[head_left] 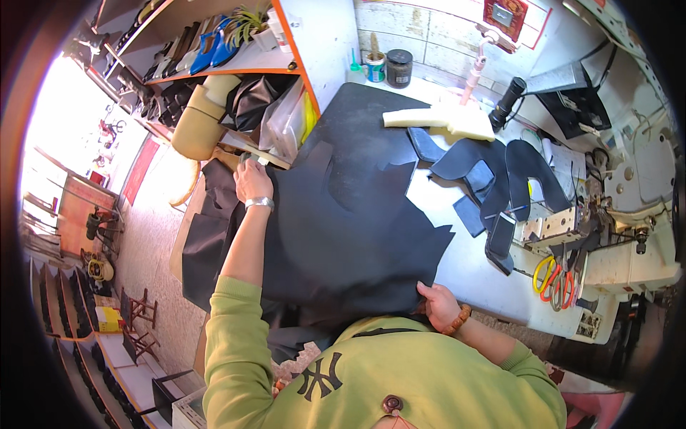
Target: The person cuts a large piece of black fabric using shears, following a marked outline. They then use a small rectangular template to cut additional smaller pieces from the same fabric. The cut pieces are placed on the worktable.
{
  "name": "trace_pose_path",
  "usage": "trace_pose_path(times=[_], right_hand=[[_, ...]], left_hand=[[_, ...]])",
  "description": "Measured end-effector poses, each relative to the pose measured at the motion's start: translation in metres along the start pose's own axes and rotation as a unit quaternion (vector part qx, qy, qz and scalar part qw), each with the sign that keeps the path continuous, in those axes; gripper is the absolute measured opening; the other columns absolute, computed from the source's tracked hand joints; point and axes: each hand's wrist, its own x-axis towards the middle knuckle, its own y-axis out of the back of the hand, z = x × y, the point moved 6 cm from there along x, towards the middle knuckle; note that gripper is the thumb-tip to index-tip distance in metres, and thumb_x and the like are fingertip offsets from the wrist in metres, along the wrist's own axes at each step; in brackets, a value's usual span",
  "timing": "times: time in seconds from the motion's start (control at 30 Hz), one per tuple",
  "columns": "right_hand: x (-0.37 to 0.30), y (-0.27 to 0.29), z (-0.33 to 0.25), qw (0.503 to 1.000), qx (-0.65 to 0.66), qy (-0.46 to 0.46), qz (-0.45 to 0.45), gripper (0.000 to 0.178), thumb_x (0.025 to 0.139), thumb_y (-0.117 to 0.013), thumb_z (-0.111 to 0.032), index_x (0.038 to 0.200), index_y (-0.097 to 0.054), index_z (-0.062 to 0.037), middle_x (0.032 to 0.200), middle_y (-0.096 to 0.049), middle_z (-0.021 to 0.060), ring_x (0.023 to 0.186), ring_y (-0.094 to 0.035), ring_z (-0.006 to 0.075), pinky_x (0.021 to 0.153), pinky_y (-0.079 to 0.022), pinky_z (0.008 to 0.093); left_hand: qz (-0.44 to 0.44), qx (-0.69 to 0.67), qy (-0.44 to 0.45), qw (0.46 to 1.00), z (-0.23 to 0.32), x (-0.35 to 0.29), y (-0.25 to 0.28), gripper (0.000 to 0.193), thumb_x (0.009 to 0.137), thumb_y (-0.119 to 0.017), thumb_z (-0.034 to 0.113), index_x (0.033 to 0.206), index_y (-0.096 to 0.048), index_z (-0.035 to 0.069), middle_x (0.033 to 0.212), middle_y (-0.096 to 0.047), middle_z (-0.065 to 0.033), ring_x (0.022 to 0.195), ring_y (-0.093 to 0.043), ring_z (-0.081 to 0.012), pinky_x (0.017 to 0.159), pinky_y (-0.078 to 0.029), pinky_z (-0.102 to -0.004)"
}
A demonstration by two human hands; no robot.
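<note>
A large sheet of black leather-like material (343,243) with ragged, cut-out edges is spread over the work table in front of me. At its far left edge, my left hand (254,182) is closed, the fingers curled over the material; the fingertips are partly hidden. My right hand (439,306) pinches the sheet's near right edge, thumb on top and the other fingers underneath. Beneath the sheet, a dark smooth board (368,114) shows at the back. More black material (211,236) hangs in folds to the left of my left forearm.
Cut dark pieces (468,161) and a pale foam strip (429,121) lie at the back right. Scissors with orange handles (562,289) are beside a sewing machine (636,264) on the right. A shelf (243,61) with shoes and rolled material stands at the left back, near a dark jar (399,68).
</note>
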Motion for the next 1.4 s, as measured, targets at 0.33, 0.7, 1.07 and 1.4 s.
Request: trace_pose_path(times=[0.33,0.7,1.07,1.4], right_hand=[[0.002,0.0,0.002,1.0,0.021,0.005,0.002,0.03,0.097,-0.054,-0.028,0.105,-0.062,-0.0007,0.095,-0.068,0.0081,0.078,-0.065,0.0189,0.07,-0.052,0.0327],[0.005,-0.018,-0.038,0.981,-0.124,0.15,-0.009,0.029,0.098,-0.053,-0.03,0.104,-0.064,-0.0037,0.086,-0.062,-0.003,0.075,-0.05,0.0067,0.067,-0.041,0.0246],[0.031,-0.131,-0.1,0.804,-0.445,0.35,-0.184,0.052,0.091,-0.062,-0.039,0.123,-0.053,0.0015,0.105,-0.065,0.0142,0.096,-0.063,0.0252,0.083,-0.049,0.0352],[0.031,-0.123,-0.064,0.817,-0.439,0.107,-0.358,0.038,0.085,-0.07,-0.023,0.115,-0.06,-0.0021,0.11,-0.065,0.0133,0.105,-0.062,0.0237,0.093,-0.047,0.035]], left_hand=[[-0.217,-0.162,-0.298,0.915,0.144,-0.151,0.029,0.043,0.075,-0.073,0.018,0.114,-0.059,0.006,0.109,-0.057,-0.0124,0.105,-0.053,-0.0313,0.086,-0.045,-0.041],[-0.318,-0.44,-0.148,0.827,0.129,-0.129,0.021,0.024,0.086,-0.062,0.001,0.109,-0.055,-0.003,0.1,-0.064,-0.0063,0.091,-0.058,-0.0132,0.082,-0.048,-0.0287],[0.126,-0.335,-0.235,0.904,0.059,-0.043,0.24,0.026,0.094,-0.062,0.015,0.112,-0.057,-0.003,0.1,-0.065,-0.0076,0.089,-0.058,-0.0143,0.081,-0.046,-0.0269],[0.318,-0.161,-0.192,0.914,-0.048,0.041,0.35,0.029,0.095,-0.061,0.028,0.101,-0.057,0.0,0.093,-0.066,-0.0119,0.082,-0.06,-0.0208,0.076,-0.047,-0.0321]])
